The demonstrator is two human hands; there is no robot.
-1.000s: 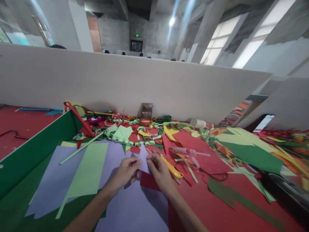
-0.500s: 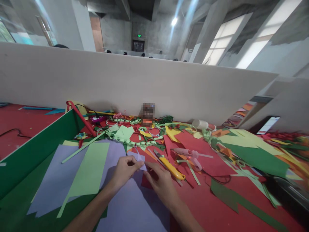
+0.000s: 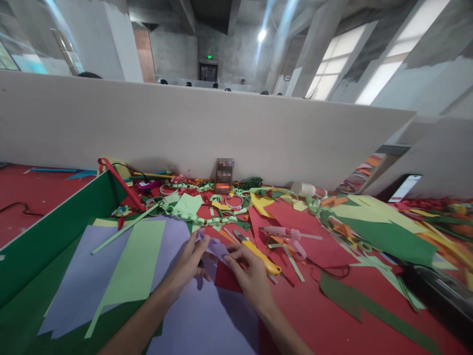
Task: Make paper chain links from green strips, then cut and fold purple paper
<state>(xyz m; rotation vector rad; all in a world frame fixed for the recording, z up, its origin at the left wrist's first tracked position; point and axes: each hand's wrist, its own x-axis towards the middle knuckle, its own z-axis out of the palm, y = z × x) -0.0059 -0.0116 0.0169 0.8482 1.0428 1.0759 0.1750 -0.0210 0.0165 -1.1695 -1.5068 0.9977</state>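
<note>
A small piece of purple paper is stretched between my two hands, above the middle of the table. My left hand pinches its left end between thumb and fingers. At the other end, my right hand grips the paper's right edge. Beneath them lies a large purple sheet. Just right of my right hand is a yellow utility knife, and past it a pink glue gun rests on red paper.
A light green paper chain curves behind my hands. Green and purple sheets lie to the left, beside a green upright board. A white partition closes off the back. On the right are a phone and a black object.
My hands have moved slightly apart, and the purple paper between them now shows more of its length. My left hand's fingers have shifted up along it. The view has turned slightly.
</note>
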